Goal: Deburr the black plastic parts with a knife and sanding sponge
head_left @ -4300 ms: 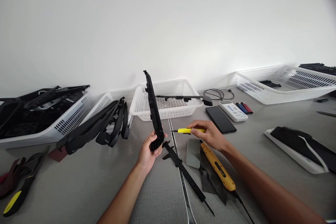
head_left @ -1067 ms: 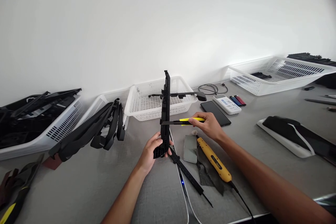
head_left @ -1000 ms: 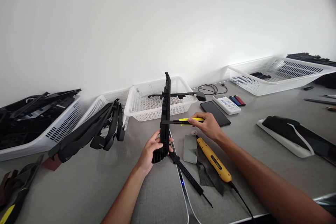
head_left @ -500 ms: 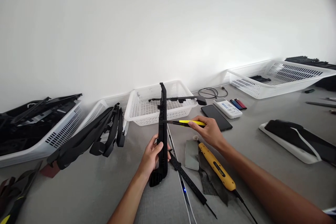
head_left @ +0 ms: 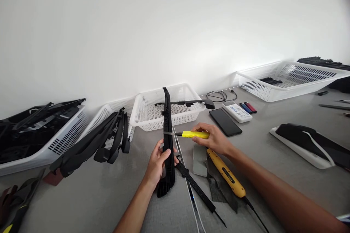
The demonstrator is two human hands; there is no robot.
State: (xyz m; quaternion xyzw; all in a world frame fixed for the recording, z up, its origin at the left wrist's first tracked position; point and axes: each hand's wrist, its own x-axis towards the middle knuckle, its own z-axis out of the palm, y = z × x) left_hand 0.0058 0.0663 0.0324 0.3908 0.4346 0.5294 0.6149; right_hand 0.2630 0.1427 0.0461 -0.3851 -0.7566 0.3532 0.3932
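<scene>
The left hand [head_left: 160,160] is clamped around a long black plastic strip [head_left: 167,131], standing it upright above the worktop [head_left: 109,196]; the right hand [head_left: 216,140] grips a yellow knife [head_left: 195,134], its blade touching the strip's edge.

Grey table [head_left: 273,160], white baskets [head_left: 169,111], black phone [head_left: 225,122], yellow tool [head_left: 226,177], grey stone [head_left: 200,154], black caliper [head_left: 195,189]

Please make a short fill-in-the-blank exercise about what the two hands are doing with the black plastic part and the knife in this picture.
1. The left hand holds a long black plastic part that stands nearly ____.
2. The right hand has a knife with a ____ handle in its grip.
3. The knife's blade touches the part's ____ edge.
4. The white basket behind the part is made of ____.

Missing words: upright; yellow; right; plastic
</scene>
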